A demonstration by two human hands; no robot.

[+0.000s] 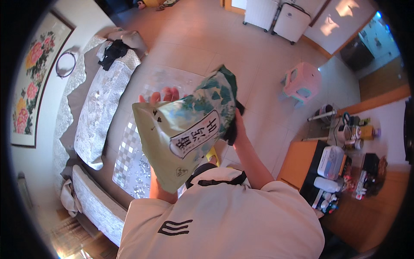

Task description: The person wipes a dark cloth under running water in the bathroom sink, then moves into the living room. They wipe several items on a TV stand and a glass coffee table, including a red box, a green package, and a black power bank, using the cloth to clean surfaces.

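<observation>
A pale green plastic pouch (165,139) with a leaf pattern and printed writing is held up in front of my chest, tilted. My left hand (161,95) supports it from behind; only the fingertips show over its upper edge, and the palm is hidden. At the darker green end, my right hand (238,124) grips the pouch from the side, fingers mostly hidden. Something black (231,131) lies between that hand and the pouch; I cannot tell what it is.
A patterned table top (129,162) lies below left, beside a covered sofa (100,106). A pink plastic stool (302,81) stands ahead right, with white suitcases (291,22) farther off. On my right, a cabinet (299,162) carries a plastic box (330,162) and bottles.
</observation>
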